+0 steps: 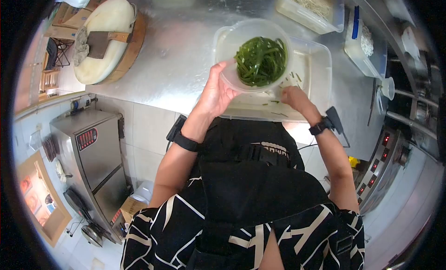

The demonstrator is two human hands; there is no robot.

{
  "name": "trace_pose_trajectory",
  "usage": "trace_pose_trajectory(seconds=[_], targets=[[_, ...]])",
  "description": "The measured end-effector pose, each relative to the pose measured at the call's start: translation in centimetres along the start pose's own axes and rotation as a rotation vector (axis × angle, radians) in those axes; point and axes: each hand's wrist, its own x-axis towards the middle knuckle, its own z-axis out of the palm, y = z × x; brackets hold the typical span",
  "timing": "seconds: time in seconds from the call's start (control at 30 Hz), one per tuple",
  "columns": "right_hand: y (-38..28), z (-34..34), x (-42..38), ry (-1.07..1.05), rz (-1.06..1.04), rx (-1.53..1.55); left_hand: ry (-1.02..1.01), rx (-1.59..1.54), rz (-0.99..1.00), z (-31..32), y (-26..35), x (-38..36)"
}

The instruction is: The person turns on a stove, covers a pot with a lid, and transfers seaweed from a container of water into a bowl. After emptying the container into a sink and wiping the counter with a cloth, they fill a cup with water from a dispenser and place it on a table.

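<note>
My left hand (pixel 216 93) grips the left rim of a round clear plastic bowl (pixel 228 74), tilted and held over a large rectangular plastic tub (pixel 320 79). Green shredded strands, like seaweed, lie bunched in the bowl (pixel 262 61). Down in the tub, just below and right of the bowl, is my right hand (pixel 294 99), its fingers curled together; what they hold, if anything, is hidden. A few small green bits (pixel 298 77) are scattered over the tub's bottom around it.
A cleaver (pixel 98 45) and a cloth (pixel 81 46) rest on a round chopping block (pixel 111 19) at the left of the steel counter (pixel 172 47). Tubs of pale strands (pixel 310 4) and white shreds (pixel 366 41) stand at the upper right.
</note>
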Motion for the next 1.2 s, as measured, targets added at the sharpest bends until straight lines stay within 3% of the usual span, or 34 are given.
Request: trace_pose_trajectory(seconds=[0.1, 0.17, 0.23, 0.3, 0.33, 0.4, 0.57, 0.63, 0.73, 0.83, 0.9, 0.97, 1.1, 1.2], targets=[[0.2, 2.3, 0.2, -0.236, 0.071, -0.417, -0.023, -0.059, 0.030, -0.1, 0.7, 0.2], [0.4, 2.5, -0.5, -0.204, 0.024, -0.420, -0.030, -0.094, 0.049, 0.4, 1.5, -0.2], [0.4, 2.1, -0.5, -0.169, -0.018, -0.421, 0.066, 0.047, 0.202, 0.9, 1.9, -0.6], [0.1, 0.8, 0.2, -0.444, 0.093, -0.412, 0.064, -0.006, 0.179, 0.1, 2.4, -0.7], [0.4, 0.5, 0.3, -0.444, 0.092, -0.412, 0.060, -0.059, 0.155, -0.4, 2.6, -0.8], [1.3, -0.3, 0.3, -0.066, 0.041, -0.224, 0.064, -0.080, 0.164, -1.0, 2.6, -0.9], [2.1, -0.4, -0.2, -0.089, 0.138, -0.306, 0.114, -0.109, 0.195, -1.3, 1.8, -1.1], [2.6, 0.3, -0.5, -0.313, 0.159, -0.290, 0.146, 0.016, 0.213, -1.5, 1.7, -1.1], [2.8, 1.9, -1.0, -0.252, 0.100, -0.471, 0.171, -0.021, 0.258, -1.2, 2.5, -1.3], [1.5, 0.0, 1.0, -0.371, 0.090, -0.248, 0.161, -0.029, 0.289, -1.7, 3.6, -1.5], [-1.5, -0.8, 2.8, -0.029, -0.013, -0.146, 0.175, -0.012, 0.308, -1.3, 4.0, -1.6], [-4.8, -0.8, 5.1, 0.126, -0.069, -0.120, 0.185, 0.006, 0.327, -1.1, 4.0, -1.6], [-8.4, 2.0, 9.3, 0.228, -0.083, -0.176, 0.198, 0.004, 0.305, -1.1, 3.7, -1.6], [-7.4, 4.4, 11.1, 0.313, -0.099, -0.171, 0.207, -0.007, 0.298, -1.3, 3.5, -1.9]])
